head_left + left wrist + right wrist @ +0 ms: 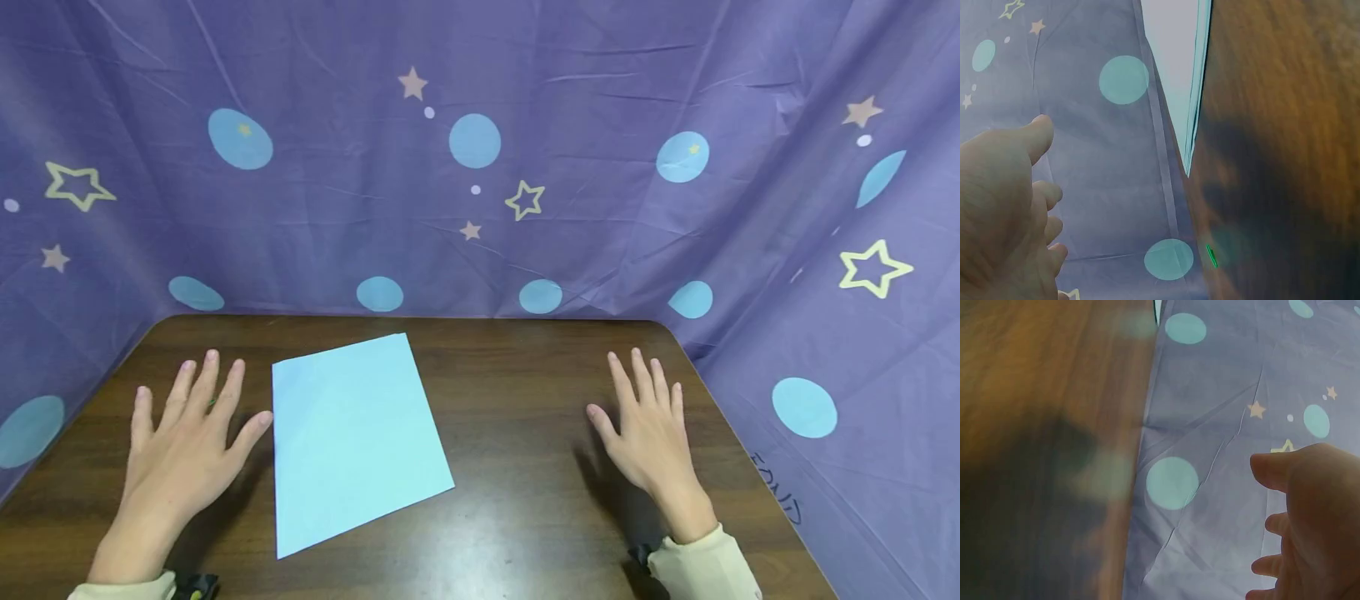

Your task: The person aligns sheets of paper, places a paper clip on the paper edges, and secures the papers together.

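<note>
A light blue sheet of paper (360,442) lies slightly turned on the table, left of centre. Its edge shows several thin layers in the left wrist view, where the paper (1179,75) narrows to a corner. Just left of it my left hand (180,454) hovers with fingers spread, the thumb tip overlapping the paper's left edge in the head view. A small green object (1211,256) lies on the table and shows between the left fingers from above. Over the table's right side my right hand (651,442) is held with straight fingers, holding nothing.
The dark brown wooden table (517,400) has rounded far corners. A purple curtain (337,200) with blue dots and stars hangs along its back and sides. Dark lettering (777,489) marks the curtain at right. Both hands cast shadows on the wood.
</note>
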Tool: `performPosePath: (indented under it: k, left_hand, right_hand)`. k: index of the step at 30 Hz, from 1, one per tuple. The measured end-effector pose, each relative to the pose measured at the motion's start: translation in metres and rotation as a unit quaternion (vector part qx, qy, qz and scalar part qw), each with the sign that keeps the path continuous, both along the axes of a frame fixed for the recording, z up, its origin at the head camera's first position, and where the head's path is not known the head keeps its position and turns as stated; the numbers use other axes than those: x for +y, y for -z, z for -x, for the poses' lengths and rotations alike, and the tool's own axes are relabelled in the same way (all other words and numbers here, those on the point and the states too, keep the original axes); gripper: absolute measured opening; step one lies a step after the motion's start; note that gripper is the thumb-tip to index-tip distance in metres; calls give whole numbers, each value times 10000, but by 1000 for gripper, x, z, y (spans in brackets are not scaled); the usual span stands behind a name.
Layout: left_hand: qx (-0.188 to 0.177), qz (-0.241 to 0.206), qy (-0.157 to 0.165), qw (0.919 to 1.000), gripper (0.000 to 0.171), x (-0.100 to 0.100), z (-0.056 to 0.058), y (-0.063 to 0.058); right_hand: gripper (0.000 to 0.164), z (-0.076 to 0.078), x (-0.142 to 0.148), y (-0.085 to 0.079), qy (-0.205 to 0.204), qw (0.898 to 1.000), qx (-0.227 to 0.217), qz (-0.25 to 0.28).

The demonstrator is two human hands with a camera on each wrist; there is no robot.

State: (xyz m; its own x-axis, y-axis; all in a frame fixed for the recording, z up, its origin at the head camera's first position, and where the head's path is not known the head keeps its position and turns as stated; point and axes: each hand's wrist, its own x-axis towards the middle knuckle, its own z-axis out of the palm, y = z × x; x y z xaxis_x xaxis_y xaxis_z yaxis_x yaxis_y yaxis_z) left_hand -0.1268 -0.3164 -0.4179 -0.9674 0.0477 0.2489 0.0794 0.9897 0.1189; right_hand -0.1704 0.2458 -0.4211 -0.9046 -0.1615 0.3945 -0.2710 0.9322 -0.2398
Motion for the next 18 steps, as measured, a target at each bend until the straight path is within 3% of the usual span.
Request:
performPosePath:
  k: [18]
  left_hand:
    - [118,-268,262,9992,85,5,15,-8]
  right_hand:
    - [75,25,-43,-20,-543,9915,-784,890]
